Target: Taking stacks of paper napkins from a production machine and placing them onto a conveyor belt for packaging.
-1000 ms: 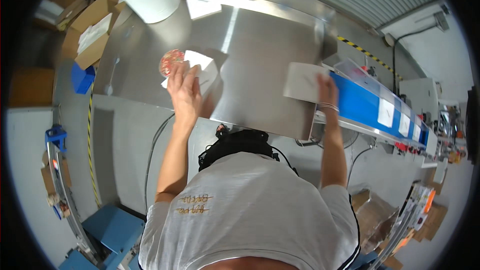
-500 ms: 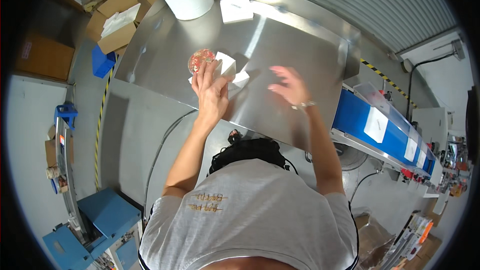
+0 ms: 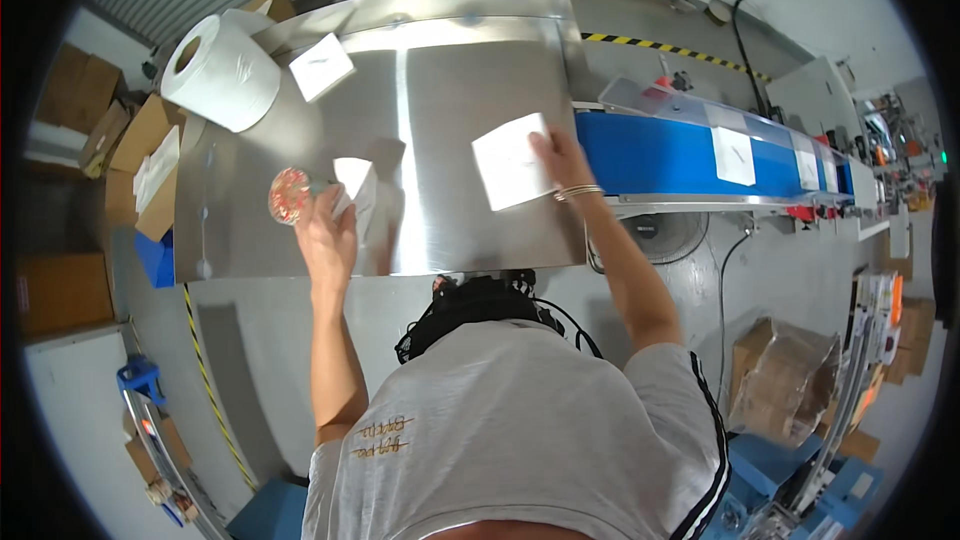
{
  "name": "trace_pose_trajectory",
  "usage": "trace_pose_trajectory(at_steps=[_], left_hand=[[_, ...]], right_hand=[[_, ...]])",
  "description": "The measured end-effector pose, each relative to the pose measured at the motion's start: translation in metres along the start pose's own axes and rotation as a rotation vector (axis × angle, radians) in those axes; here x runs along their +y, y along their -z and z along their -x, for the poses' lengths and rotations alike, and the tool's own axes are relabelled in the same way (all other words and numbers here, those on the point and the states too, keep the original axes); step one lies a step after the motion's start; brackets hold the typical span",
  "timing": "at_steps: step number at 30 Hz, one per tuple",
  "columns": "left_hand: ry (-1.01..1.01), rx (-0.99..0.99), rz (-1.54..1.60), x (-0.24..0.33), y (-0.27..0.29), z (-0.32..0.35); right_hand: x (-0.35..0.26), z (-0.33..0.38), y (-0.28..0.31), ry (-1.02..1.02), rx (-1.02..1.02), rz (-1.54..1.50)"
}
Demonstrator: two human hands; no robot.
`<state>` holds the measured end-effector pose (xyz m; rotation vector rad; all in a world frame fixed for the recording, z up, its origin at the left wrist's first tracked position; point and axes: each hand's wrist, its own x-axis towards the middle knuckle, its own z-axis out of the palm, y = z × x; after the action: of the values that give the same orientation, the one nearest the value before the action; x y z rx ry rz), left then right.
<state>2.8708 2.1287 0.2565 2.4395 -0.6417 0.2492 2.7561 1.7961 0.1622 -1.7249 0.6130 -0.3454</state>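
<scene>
Nearest to me, my left hand (image 3: 327, 240) rests at the near left of the steel table (image 3: 450, 90), fingers curled around a small white packet (image 3: 357, 190), with a round clear container of red and white bits (image 3: 290, 194) touching it on the left. My right hand (image 3: 562, 162) lies flat, fingers spread, on the right edge of a white square pouch (image 3: 512, 162) near the table's right side, just beside the blue conveyor (image 3: 660, 155). I judge the pouch wants a flat, even press so it slides without buckling, while the left hand steadies the packet clear of the container so nothing tips. Further off, another white pouch (image 3: 322, 66) lies at the far left, next to a big paper roll (image 3: 222, 72). More white pouches (image 3: 733, 155) ride the belt to the right.
</scene>
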Motion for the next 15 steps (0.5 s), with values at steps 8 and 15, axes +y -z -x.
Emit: trace_pose_trajectory(at_steps=[8,15], left_hand=[[-0.142,-0.134,0.288,0.107,-0.059,0.038],[-0.281,-0.046,0.205,0.125,-0.075,0.047]], right_hand=[[0.088,-0.009,0.211,0.147,0.615,0.563],[0.062,0.016,0.217,0.372,0.712,1.093]])
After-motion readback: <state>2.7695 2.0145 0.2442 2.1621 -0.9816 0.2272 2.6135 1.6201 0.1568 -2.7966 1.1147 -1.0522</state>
